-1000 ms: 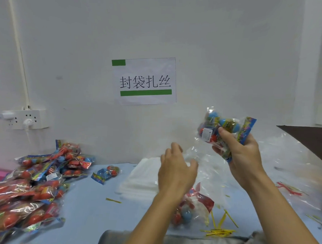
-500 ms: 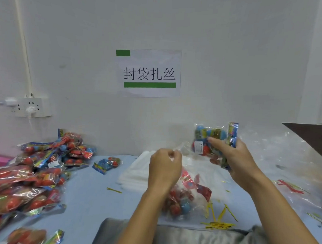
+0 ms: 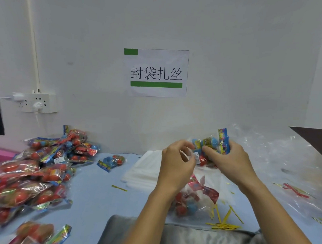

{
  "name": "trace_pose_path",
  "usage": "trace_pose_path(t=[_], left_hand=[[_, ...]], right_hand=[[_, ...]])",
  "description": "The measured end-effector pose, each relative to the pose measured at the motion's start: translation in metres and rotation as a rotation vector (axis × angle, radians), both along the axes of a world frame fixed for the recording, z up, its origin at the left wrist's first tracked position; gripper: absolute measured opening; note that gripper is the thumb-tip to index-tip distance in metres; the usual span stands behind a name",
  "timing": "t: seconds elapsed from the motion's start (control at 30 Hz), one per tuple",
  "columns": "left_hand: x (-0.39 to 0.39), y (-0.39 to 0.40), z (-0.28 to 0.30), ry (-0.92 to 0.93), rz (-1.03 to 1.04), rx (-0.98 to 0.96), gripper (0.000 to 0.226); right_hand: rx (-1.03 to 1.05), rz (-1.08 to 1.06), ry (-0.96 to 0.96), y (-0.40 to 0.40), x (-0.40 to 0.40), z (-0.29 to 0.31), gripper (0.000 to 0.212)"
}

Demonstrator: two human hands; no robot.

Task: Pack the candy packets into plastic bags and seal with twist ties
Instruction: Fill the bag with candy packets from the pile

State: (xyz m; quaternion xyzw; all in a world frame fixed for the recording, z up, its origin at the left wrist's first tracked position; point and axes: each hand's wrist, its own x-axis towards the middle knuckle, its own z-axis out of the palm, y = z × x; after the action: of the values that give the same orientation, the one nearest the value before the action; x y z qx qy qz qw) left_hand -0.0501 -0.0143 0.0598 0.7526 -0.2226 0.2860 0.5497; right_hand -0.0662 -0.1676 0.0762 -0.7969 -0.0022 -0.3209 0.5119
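Note:
My right hand [image 3: 228,160] grips a candy packet [image 3: 210,143] with blue and red balls, held just above the mouth of a clear plastic bag [image 3: 205,192]. My left hand [image 3: 175,166] pinches the bag's upper edge beside the packet. The bag hangs down to the light blue table [image 3: 95,196] and holds a packet of red and blue balls [image 3: 188,205]. Several yellow twist ties [image 3: 224,222] lie at the table's near edge below the bag.
A big heap of candy packets [image 3: 36,172] fills the left side. One loose packet [image 3: 111,161] lies mid-table with a single twist tie [image 3: 119,188] near it. A stack of flat bags [image 3: 145,170] lies behind my hands. Crumpled clear plastic [image 3: 283,159] covers the right.
My right hand has lowered the candy packet from head height down to the bag's mouth. My left hand has stayed on the bag's edge, and the two hands are closer together.

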Motion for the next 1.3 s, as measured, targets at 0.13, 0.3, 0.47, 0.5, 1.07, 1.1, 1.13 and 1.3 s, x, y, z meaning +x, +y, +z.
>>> trace_pose_path(t=[0.13,0.3,0.47,0.5,1.07,1.1,1.13,1.3], left_hand=[[-0.002,-0.001,0.001,-0.022,-0.040,-0.020,0.028],[-0.007,-0.003,0.004,-0.015,-0.160,-0.061,0.039],[-0.010,-0.007,0.005,-0.034,-0.218,0.006,0.046],[-0.009,-0.007,0.004,-0.045,-0.192,0.041,0.046],[-0.009,0.000,0.003,0.386,-0.093,0.342,0.047],[-0.010,0.001,0.004,0.394,-0.121,0.369,0.048],[-0.010,0.002,0.005,0.390,-0.136,0.380,0.049],[-0.007,-0.001,0.004,0.282,0.082,0.185,0.027]], right_hand=[[-0.064,0.154,0.147,0.004,0.000,-0.001,0.019],[0.001,0.235,0.352,0.002,0.002,0.000,0.024],[0.137,0.083,0.216,0.000,0.006,-0.003,0.022],[0.150,0.052,0.199,0.000,0.008,-0.004,0.023],[0.357,-0.057,0.113,0.000,0.019,-0.011,0.019],[0.359,-0.055,0.115,0.000,0.019,-0.011,0.020],[0.358,-0.051,0.114,0.000,0.018,-0.011,0.019],[0.333,0.012,0.115,0.004,0.016,-0.009,0.015]])
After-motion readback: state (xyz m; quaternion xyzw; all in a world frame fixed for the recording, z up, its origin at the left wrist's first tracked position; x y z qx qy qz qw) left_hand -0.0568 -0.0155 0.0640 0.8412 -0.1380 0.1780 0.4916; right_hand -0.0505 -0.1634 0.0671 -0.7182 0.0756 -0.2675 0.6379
